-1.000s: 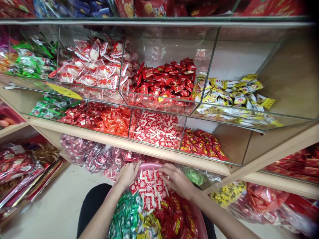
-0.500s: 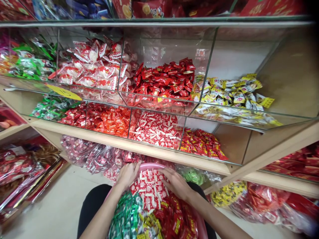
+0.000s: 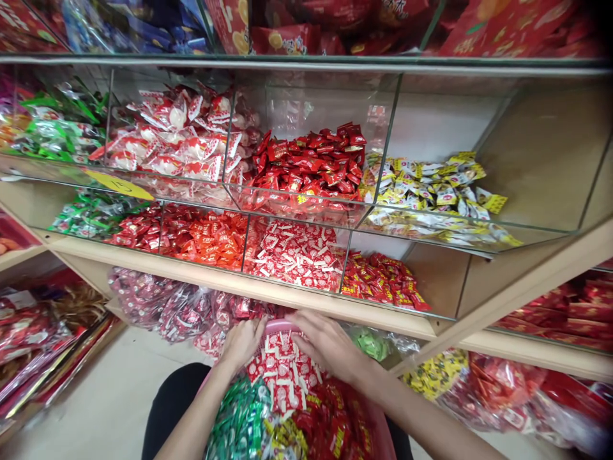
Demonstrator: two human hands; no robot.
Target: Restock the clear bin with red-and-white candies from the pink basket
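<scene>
A pink plastic basket (image 3: pixel 387 425) sits between my knees, filled with wrapped candies. Red-and-white candies (image 3: pixel 282 367) lie at its far end, green ones (image 3: pixel 239 415) at the near left, dark red ones (image 3: pixel 335 418) at the near right and a few yellow ones (image 3: pixel 287 437) between. My left hand (image 3: pixel 243 345) is closed over the far left part of the rim, its fingertips partly hidden. On the far right side my right hand (image 3: pixel 325 345) reaches over the rim, fingers stretched and thumb apart, above the red-and-white candies.
Ahead, a wooden shelf (image 3: pixel 186 260) carries glass-fronted bins of candy, with a yellow price tag (image 3: pixel 119 184) at the left. Bagged candies (image 3: pixel 158 303) lie on the floor beneath it. More bags (image 3: pixel 507 390) lie at the right.
My right hand has slid left along the far rim, toward my left hand. The left hand keeps its place on the rim. The view has tilted slightly up.
</scene>
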